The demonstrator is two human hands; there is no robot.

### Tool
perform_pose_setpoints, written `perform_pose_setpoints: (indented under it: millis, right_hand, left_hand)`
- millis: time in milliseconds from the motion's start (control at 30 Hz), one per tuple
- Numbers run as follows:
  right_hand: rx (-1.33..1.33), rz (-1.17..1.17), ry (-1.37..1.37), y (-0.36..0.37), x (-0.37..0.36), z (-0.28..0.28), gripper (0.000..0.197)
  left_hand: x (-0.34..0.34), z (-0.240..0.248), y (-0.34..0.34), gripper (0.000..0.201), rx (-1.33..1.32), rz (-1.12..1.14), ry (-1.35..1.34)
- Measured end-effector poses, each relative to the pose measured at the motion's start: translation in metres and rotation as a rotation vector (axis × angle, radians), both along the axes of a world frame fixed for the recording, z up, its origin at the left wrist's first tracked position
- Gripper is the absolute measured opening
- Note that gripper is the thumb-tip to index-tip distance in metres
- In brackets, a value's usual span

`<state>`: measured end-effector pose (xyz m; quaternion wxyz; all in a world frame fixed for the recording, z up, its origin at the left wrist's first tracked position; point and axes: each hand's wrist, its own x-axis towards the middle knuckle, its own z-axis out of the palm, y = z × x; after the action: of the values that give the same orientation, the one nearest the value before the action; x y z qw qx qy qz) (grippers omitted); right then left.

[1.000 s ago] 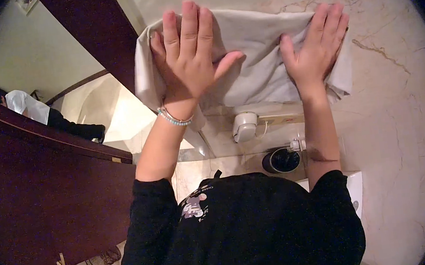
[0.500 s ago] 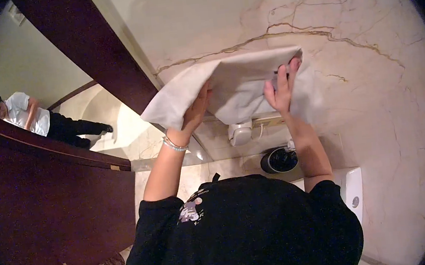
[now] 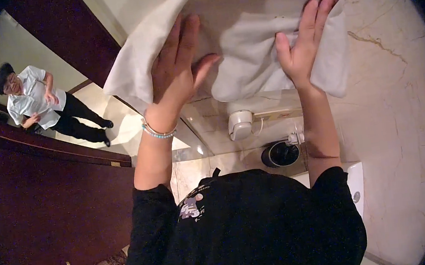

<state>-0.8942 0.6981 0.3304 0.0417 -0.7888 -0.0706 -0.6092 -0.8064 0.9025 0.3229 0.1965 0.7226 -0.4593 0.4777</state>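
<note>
A big, wrinkled off-white cloth [image 3: 243, 33] is far, in the middle, over pale stone with brown lines [image 3: 389, 93]. The left hand [image 3: 173, 79] is flat on its left part, thumb wide. The right hand [image 3: 300, 58] is on its right part, thumb wide too. Nearer is a round black bin [image 3: 268, 158].

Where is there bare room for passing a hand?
The wall right of the cloth and right hand is bare. Between the forearms it is crowded: a white device and a bin. Left, a dark frame borders the cloth.
</note>
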Motion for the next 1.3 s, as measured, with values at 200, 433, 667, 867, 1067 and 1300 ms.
perform_pose_setpoints:
  millis: [200,433,667,867,1067,1300]
  right_hand:
    - [-0.008,0.020,0.019,-0.010,-0.001,-0.015,0.073]
    - [0.269,0.043,0.134,0.005,-0.004,-0.114,0.072]
    - [0.413,0.050,0.312,0.013,-0.015,-0.172,0.064]
    - [0.408,0.029,0.142,0.007,-0.005,-0.114,0.068]
    - [0.018,-0.296,-0.024,-0.009,0.001,-0.033,0.071]
    - [-0.004,-0.275,-0.095,-0.007,0.001,-0.077,0.070]
  left_hand:
    - [0.006,-0.035,0.003,0.074,0.094,0.033,0.220]
    - [-0.011,-0.100,0.009,0.038,0.124,-0.073,0.444]
    - [-0.012,-0.140,0.021,0.029,0.175,-0.003,0.351]
    - [-0.008,-0.080,0.009,0.031,0.163,0.008,0.140]
    - [-0.003,-0.039,-0.014,0.032,0.128,0.056,0.143]
    - [0.000,-0.058,-0.005,0.039,0.093,-0.010,0.152]
